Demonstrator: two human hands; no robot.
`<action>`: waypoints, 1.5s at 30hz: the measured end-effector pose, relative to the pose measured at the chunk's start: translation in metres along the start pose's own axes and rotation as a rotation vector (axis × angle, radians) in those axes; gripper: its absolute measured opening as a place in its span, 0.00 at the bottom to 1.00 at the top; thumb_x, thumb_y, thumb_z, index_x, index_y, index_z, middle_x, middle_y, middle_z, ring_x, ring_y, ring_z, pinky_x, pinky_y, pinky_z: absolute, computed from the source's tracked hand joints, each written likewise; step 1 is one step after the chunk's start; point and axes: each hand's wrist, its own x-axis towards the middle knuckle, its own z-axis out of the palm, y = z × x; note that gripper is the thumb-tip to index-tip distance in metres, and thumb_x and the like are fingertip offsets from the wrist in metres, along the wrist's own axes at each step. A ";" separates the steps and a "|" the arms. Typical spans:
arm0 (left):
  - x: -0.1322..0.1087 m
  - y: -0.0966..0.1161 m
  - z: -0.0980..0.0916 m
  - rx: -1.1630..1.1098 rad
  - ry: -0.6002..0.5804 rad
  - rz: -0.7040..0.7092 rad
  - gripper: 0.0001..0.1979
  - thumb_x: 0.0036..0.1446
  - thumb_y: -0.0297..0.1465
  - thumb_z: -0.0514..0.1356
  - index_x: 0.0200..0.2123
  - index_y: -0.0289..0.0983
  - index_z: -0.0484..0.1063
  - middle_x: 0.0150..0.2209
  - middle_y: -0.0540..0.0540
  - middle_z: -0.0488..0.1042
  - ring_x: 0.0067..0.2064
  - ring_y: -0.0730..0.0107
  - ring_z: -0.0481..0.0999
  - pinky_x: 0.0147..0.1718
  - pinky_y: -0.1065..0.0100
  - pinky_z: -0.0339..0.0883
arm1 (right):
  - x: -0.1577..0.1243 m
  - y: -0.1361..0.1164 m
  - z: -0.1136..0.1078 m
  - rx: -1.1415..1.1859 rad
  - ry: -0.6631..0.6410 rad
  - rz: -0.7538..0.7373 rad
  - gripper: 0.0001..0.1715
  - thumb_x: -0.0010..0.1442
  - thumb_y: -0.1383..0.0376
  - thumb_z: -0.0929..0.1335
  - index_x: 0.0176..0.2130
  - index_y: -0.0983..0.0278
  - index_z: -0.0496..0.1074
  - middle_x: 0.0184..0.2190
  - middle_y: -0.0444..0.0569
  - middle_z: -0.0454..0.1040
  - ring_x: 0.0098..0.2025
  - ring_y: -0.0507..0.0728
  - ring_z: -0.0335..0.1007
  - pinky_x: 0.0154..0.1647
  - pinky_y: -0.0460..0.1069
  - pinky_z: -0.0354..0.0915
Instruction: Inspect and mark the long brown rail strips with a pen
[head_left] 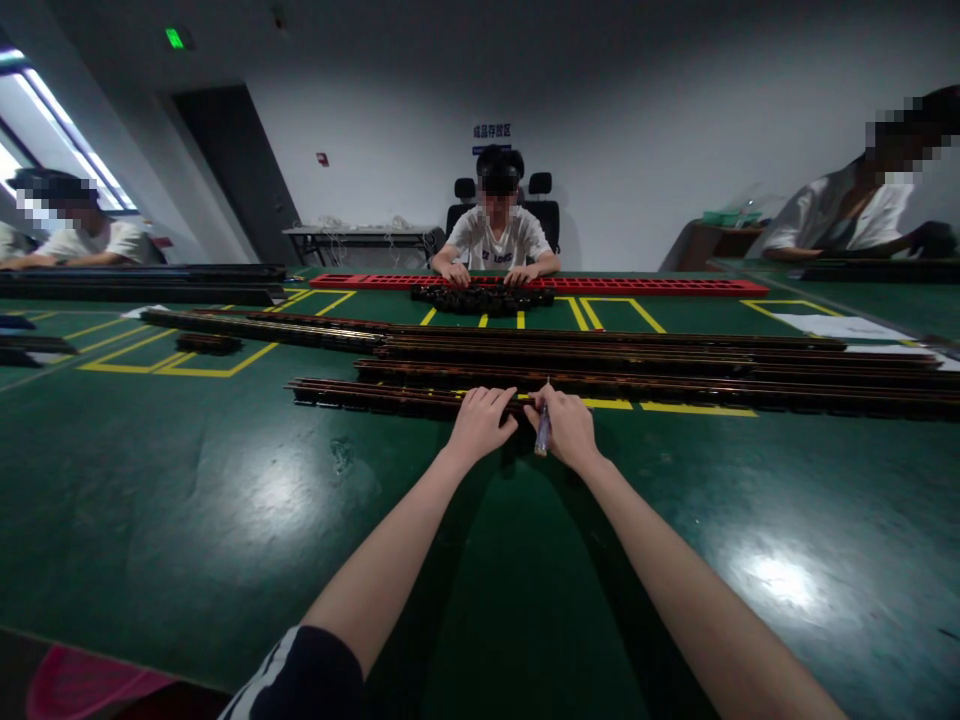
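Observation:
My left hand rests on the near bundle of long, dark strips, its fingers stretched over the top and its thumb apart. Just to the right, my right hand is closed around a slim tool with a clear, purplish handle. A thin tip pokes up above those fingers; whether it is a pen or a small screwdriver, I cannot tell. Both hands stay close together at the strips' near edge, and the fingers hide the strip surface between them.
More dark strips lie behind, running far right. A short dark bundle sits left. Across the green table, a person handles a black pile beside a long red rack. White papers lie right; other people sit at both sides.

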 end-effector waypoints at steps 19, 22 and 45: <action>0.001 0.002 0.001 0.087 -0.014 -0.161 0.22 0.57 0.21 0.48 0.53 0.36 0.69 0.51 0.42 0.74 0.54 0.60 0.69 0.59 0.53 0.52 | 0.002 -0.004 -0.005 -0.127 -0.038 -0.033 0.05 0.55 0.67 0.64 0.35 0.64 0.65 0.34 0.55 0.75 0.39 0.61 0.67 0.46 0.54 0.54; 0.001 0.002 0.001 0.083 -0.013 -0.169 0.23 0.57 0.21 0.48 0.53 0.37 0.69 0.51 0.42 0.74 0.55 0.60 0.69 0.60 0.52 0.52 | 0.002 -0.003 -0.003 -0.134 -0.032 -0.064 0.08 0.53 0.72 0.63 0.36 0.65 0.65 0.36 0.56 0.75 0.42 0.62 0.68 0.51 0.54 0.52; 0.001 0.002 0.001 0.088 0.007 -0.170 0.22 0.56 0.21 0.49 0.52 0.38 0.70 0.50 0.42 0.74 0.54 0.58 0.69 0.59 0.50 0.53 | 0.000 -0.002 0.001 -0.106 -0.018 -0.067 0.09 0.57 0.65 0.62 0.39 0.66 0.66 0.33 0.53 0.74 0.38 0.61 0.68 0.50 0.55 0.52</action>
